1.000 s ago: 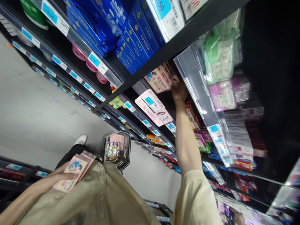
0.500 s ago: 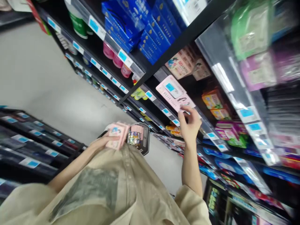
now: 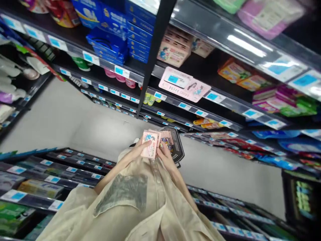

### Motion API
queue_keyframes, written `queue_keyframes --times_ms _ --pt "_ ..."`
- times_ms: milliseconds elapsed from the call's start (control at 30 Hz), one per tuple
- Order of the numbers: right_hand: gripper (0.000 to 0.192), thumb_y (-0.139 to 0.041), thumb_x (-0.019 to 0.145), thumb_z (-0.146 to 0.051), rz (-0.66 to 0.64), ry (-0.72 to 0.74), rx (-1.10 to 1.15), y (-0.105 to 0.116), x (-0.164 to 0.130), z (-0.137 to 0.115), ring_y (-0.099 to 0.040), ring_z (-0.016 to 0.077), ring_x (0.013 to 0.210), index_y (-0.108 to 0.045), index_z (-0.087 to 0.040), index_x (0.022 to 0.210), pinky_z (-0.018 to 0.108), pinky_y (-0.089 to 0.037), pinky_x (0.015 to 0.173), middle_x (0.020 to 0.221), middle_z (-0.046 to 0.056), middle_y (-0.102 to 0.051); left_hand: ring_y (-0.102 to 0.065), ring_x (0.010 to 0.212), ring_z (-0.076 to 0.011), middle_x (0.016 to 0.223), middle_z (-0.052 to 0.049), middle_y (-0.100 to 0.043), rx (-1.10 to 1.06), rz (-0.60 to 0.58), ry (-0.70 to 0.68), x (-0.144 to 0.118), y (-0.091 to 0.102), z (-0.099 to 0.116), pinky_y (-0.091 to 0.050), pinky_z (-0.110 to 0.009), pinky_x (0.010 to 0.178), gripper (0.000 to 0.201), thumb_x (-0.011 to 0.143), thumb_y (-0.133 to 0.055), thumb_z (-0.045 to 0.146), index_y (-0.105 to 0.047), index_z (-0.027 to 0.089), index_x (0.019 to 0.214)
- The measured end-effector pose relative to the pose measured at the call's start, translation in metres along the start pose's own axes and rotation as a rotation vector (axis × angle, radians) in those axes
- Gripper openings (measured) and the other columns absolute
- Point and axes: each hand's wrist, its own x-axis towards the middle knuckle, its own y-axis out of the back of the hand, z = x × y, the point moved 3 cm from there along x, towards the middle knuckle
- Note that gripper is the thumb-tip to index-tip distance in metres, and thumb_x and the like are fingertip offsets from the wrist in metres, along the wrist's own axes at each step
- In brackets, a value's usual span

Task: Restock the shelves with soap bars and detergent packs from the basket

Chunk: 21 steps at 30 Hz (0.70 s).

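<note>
A small stack of pink boxes (image 3: 149, 147) with blue figures and red lettering is held in front of my body. My left hand (image 3: 139, 148) grips the stack from the left, thumb across the top box. Against the stack's right edge, my right hand (image 3: 164, 152) is closed, its fingers partly hidden by the boxes. Just beyond my hands is a black shopping basket (image 3: 179, 147) with more pink items and shiny, colourful packets in it. What supports the basket cannot be made out.
Matching pink boxes (image 3: 173, 50) stand on the shelf ahead, behind a pink price sign (image 3: 184, 83). Blue boxes (image 3: 139, 36) are stacked left of the dark shelf post (image 3: 152, 43). More shelving (image 3: 62, 167) runs behind me along the grey aisle floor (image 3: 100, 130).
My right hand has come down from the pink shelf sign to the boxes in my left hand. The view has turned, and the basket appears farther right.
</note>
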Motion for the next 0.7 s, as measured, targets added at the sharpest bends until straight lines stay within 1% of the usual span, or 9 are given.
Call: queue_keyframes --times_ms 67,133,233,333,467,533,600,667,700 --pt "0.068 -0.081 0.090 -0.051 -0.032 0.003 0.031 0.008 -0.002 -0.009 -0.076 0.0241 0.100 -0.053 -0.030 0.148 0.037 -0.065 0.084 0.117 0.006 -0.077 -0.076 0.081 -0.0267 0.100 -0.013 -0.079 -0.059 0.004 0.046 0.001 0.001 -0.002 -0.061 -0.035 0.074 0.071 0.068 -0.094 0.054 -0.065 0.013 0.118" --pt "0.068 -0.086 0.084 -0.041 -0.003 0.021 0.044 0.013 -0.001 -0.015 -0.076 0.0218 0.089 -0.056 -0.028 0.144 0.035 -0.064 0.081 0.105 0.003 -0.079 -0.077 0.086 -0.0294 0.103 -0.013 -0.079 -0.097 0.011 0.049 0.001 0.003 -0.001 -0.063 -0.037 0.077 0.069 0.067 -0.095 0.047 -0.066 0.013 0.120" --pt "0.056 -0.084 0.077 -0.031 0.187 0.055 0.117 0.013 0.004 -0.014 -0.075 0.0212 0.085 -0.066 -0.026 0.130 0.030 -0.062 0.075 0.098 0.001 -0.080 -0.078 0.102 -0.0346 0.112 -0.013 -0.079 -0.181 0.021 0.018 -0.001 0.006 0.004 -0.064 -0.045 0.091 0.065 0.073 -0.089 0.041 -0.066 0.015 0.127" --pt "0.042 -0.077 0.075 -0.036 0.351 0.071 0.326 0.013 0.006 -0.008 -0.077 0.0247 0.091 -0.073 -0.024 0.115 0.032 -0.064 0.075 0.104 0.003 -0.081 -0.071 0.123 -0.0394 0.126 -0.018 -0.075 -0.282 -0.015 0.005 -0.007 0.006 0.011 -0.058 -0.054 0.105 0.062 0.081 -0.080 0.046 -0.066 0.014 0.133" --pt "0.046 -0.081 0.071 -0.040 0.414 0.066 0.511 0.025 -0.005 0.000 -0.074 0.0309 0.116 -0.075 -0.024 0.114 0.044 -0.064 0.096 0.123 0.004 -0.079 -0.059 0.140 -0.0423 0.144 -0.021 -0.066 -0.320 -0.029 -0.052 -0.011 0.007 0.024 -0.051 -0.060 0.115 0.064 0.085 -0.077 0.046 -0.064 0.013 0.138" --pt "0.051 -0.084 0.071 -0.043 0.469 0.075 0.520 0.036 -0.015 0.003 -0.072 0.0319 0.122 -0.075 -0.025 0.118 0.047 -0.062 0.103 0.128 0.006 -0.077 -0.062 0.137 -0.0408 0.147 -0.020 -0.064 -0.272 0.009 -0.093 -0.009 0.008 0.027 -0.050 -0.060 0.115 0.062 0.085 -0.079 0.039 -0.061 0.014 0.140" --pt "0.054 -0.087 0.072 -0.046 0.559 0.091 0.478 0.044 -0.023 0.008 -0.071 0.0308 0.125 -0.074 -0.025 0.120 0.045 -0.060 0.105 0.132 0.007 -0.076 -0.067 0.130 -0.0382 0.146 -0.018 -0.065 -0.216 0.052 -0.130 -0.006 0.008 0.025 -0.054 -0.058 0.111 0.063 0.085 -0.081 0.035 -0.058 0.018 0.142" --pt "0.054 -0.089 0.074 -0.049 0.635 0.102 0.384 0.047 -0.027 0.010 -0.071 0.0284 0.122 -0.073 -0.026 0.121 0.042 -0.061 0.102 0.131 0.006 -0.075 -0.071 0.123 -0.0364 0.144 -0.016 -0.067 -0.175 0.071 -0.137 -0.001 0.004 0.018 -0.057 -0.055 0.105 0.065 0.083 -0.085 0.039 -0.057 0.022 0.140" --pt "0.053 -0.089 0.076 -0.051 0.638 0.110 0.315 0.045 -0.027 0.009 -0.071 0.0273 0.119 -0.072 -0.027 0.120 0.040 -0.061 0.100 0.128 0.006 -0.076 -0.071 0.122 -0.0356 0.144 -0.015 -0.067 -0.157 0.070 -0.135 0.001 0.001 0.014 -0.058 -0.053 0.103 0.066 0.082 -0.086 0.043 -0.057 0.024 0.138"
